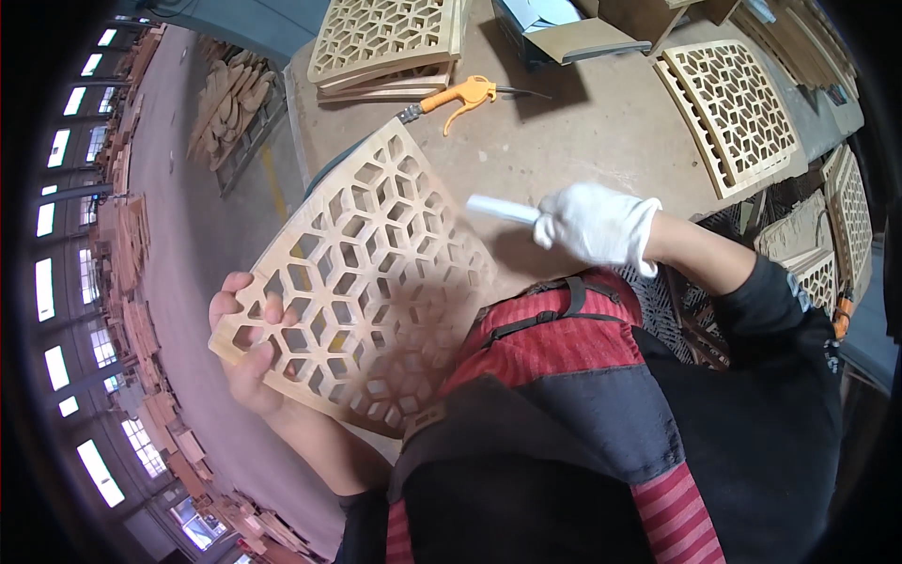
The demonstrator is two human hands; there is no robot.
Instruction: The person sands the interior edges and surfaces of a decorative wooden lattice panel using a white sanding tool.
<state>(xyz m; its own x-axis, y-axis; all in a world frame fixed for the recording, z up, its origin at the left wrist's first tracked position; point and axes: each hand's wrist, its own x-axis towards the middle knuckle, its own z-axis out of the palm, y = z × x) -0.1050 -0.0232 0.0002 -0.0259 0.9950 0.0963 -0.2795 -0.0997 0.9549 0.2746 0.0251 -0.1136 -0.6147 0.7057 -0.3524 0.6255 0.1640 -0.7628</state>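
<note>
My bare left hand (248, 345) grips the lower left corner of a wooden lattice panel (325, 273), its fingertips showing through the cut-outs. The panel has a pattern of diamond-shaped openings and is held tilted in front of me, its lower right part against my apron. My right hand (595, 224), in a white knitted glove, is closed around a pale narrow stick (500, 209), slightly blurred. The stick points left, to the right of the panel, and looks apart from it. What the stick is made of cannot be told.
An orange air blow gun (461, 97) with a hose lies on the workbench (585, 137). Stacked lattice panels (386, 37) stand behind it, with more panels (736, 116) at the right. A open cardboard box (592, 41) sits at the back. Curved wooden parts (236, 99) lie left of the bench.
</note>
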